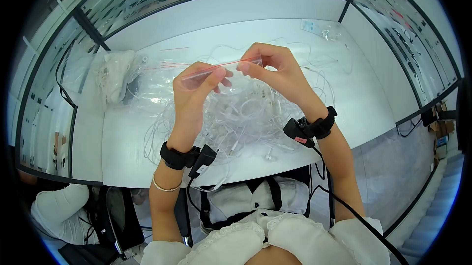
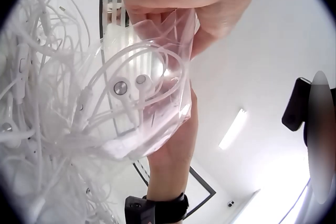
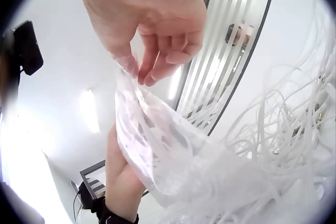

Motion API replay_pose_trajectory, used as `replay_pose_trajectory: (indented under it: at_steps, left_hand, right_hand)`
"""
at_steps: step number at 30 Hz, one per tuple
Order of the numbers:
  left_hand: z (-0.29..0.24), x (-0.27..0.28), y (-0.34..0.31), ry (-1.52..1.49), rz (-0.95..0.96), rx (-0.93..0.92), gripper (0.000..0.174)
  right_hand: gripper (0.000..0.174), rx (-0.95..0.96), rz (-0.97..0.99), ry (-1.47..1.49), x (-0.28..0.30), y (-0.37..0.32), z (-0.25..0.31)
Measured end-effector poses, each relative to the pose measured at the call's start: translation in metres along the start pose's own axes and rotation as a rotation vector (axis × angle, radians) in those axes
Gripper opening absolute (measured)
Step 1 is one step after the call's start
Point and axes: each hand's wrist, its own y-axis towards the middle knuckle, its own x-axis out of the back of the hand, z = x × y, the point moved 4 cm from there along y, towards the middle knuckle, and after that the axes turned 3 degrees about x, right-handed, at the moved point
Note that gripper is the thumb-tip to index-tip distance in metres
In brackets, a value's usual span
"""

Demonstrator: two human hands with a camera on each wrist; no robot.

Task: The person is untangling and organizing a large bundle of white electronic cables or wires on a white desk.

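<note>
A clear zip bag (image 3: 157,134) with a red seal strip is held up between both hands, over a heap of white earphones (image 1: 246,112). My left hand (image 1: 194,88) grips one end of its top edge, thumb along the strip. My right hand (image 1: 278,73) pinches the other end of the strip between thumb and fingers. In the left wrist view, white earbuds (image 2: 121,88) and a coiled cable show through the bag's film. The bag hangs close over the tangled cables, its lower part overlapping them in both wrist views.
Clear plastic bags (image 1: 157,80) lie left of the heap, beside a bulging bag of white items (image 1: 115,75). A small packet (image 1: 310,26) lies at the back right. Low partitions (image 1: 221,7) enclose the white table (image 1: 354,112). Another person's sleeve (image 1: 61,211) shows at lower left.
</note>
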Motion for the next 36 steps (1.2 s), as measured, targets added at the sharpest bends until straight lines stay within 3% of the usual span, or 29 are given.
replay_pose_trajectory:
  at_steps: [3, 9, 16, 26, 36]
  left_hand:
    - [0.000, 0.003, 0.001, -0.014, -0.030, -0.020, 0.013]
    - [0.001, 0.003, -0.001, 0.039, -0.048, -0.040, 0.015]
    - [0.002, 0.001, -0.001, -0.046, -0.102, 0.007, 0.020]
    - [0.003, 0.009, -0.001, -0.007, -0.033, -0.117, 0.019]
    - [0.000, 0.001, -0.002, -0.020, -0.037, -0.066, 0.032]
  right_hand:
    - [0.022, -0.113, -0.015, 0.104, -0.001, 0.000, -0.007]
    - [0.014, -0.050, -0.022, -0.021, 0.007, 0.001, -0.002]
    - [0.016, -0.043, -0.153, 0.073, 0.018, 0.000, -0.004]
    - [0.014, -0.071, -0.037, -0.029, 0.007, -0.001, 0.001]
    - [0.017, -0.108, -0.044, 0.018, 0.007, 0.000, -0.004]
